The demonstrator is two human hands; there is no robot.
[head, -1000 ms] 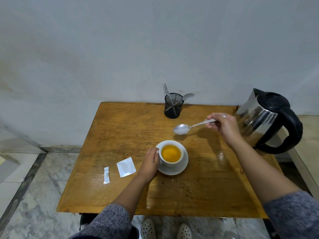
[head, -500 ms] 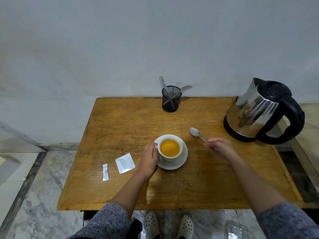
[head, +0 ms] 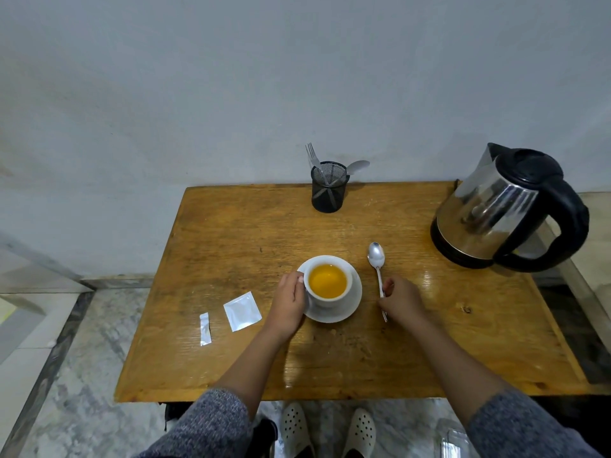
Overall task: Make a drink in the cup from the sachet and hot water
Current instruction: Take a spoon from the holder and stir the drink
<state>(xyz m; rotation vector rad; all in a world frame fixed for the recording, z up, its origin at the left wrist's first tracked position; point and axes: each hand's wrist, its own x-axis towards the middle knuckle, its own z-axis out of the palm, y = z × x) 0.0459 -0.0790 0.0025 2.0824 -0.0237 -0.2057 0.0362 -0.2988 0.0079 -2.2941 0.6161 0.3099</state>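
A white cup [head: 347, 272] of orange-yellow drink [head: 327, 280] stands on a white saucer [head: 354, 305] near the middle of the wooden table [head: 231, 239]. My left hand [head: 287, 302] grips the cup's left side. To the right of the saucer a metal spoon [head: 376, 255] lies flat on the table, bowl pointing away from me. My right hand [head: 401, 299] rests on the table with its fingers pinched on the spoon's handle. The opened white sachet [head: 242, 311] and its torn-off strip [head: 205, 328] lie left of the cup.
A steel kettle [head: 496, 206] with a black handle stands at the table's back right. A black mesh cutlery holder [head: 325, 193] with a fork and a spoon is at the back edge by the wall. Marble floor lies to the left and below.
My right hand has brought the spoon down from above the cup and laid it on the table right of the saucer. My left hand has stayed on the cup.
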